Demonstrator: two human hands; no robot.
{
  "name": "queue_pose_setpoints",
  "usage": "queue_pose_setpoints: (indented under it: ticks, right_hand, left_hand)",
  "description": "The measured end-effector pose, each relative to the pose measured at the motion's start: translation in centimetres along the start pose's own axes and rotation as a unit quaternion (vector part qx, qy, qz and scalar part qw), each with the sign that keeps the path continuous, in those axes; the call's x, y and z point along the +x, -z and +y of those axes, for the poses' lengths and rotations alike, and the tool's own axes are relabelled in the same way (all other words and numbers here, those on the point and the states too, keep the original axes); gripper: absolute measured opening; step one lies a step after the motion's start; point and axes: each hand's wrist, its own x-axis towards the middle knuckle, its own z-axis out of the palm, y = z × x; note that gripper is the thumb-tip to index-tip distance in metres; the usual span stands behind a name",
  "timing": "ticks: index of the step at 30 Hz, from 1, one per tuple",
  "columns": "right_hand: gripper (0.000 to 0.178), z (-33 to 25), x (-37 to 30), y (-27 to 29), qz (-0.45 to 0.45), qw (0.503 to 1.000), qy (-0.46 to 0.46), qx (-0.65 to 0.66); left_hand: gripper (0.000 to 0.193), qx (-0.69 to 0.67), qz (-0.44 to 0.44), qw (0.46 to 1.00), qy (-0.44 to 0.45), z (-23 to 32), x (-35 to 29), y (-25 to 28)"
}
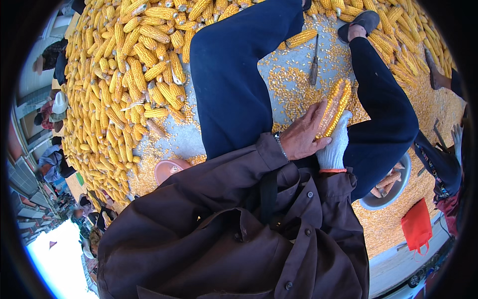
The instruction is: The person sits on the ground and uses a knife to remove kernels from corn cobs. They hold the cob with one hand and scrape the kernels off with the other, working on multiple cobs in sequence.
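Observation:
A yellow corn cob (334, 107) stands tilted between my two hands, with bare strips where kernels are gone along its length. My left hand (301, 134), bare and with a bracelet at the wrist, presses its fingers along the cob's left side and lower end. On the other side, my right hand (334, 145), in a white knitted glove, grips the cob low down. Some of the gloved fingers are hidden behind it. Beyond my hands, between my legs, a screwdriver (314, 70) lies on the floor among loose kernels (291, 87).
A large heap of corn cobs (124, 84) spreads across the left and far side. Beside my left arm sits a pink basin (168, 169). To my right are a grey-blue basin (398, 188) holding stripped cobs, a red bag (417, 226) and another person's gloved hand (457, 139).

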Motion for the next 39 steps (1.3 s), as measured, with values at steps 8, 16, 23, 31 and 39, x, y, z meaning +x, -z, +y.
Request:
queue_pose_setpoints:
  ticks: [8, 16, 23, 31, 39]
  right_hand:
    - [0.051, 0.6, 0.6, 0.3, 0.019, 0.999, 0.048, -0.006]
    - [0.045, 1.1, 1.3, 0.9, 0.043, 0.997, 0.070, -0.004]
    - [0.047, 0.7, 1.2, 0.8, 0.081, 0.995, 0.064, -0.008]
    - [0.049, 1.6, 2.1, 1.4, 0.094, 0.988, 0.123, -0.026]
    - [0.048, 1.0, 1.4, 0.6, 0.070, 0.992, 0.106, 0.009]
  left_hand:
    - [0.071, 0.097, 0.024, 0.994, -0.050, 0.0, 0.1, -0.5]
    - [0.061, 0.111, 0.024, 0.993, -0.035, 0.1, 0.1, -0.7]
    - [0.053, 0.024, 0.081, 0.993, -0.083, -0.1, -0.3, -0.6]
    - [0.043, 0.035, 0.081, 0.995, -0.050, 0.3, 0.0, -1.0]
    - [0.041, -0.037, 0.168, 0.985, -0.030, -0.6, 0.3, -1.6]
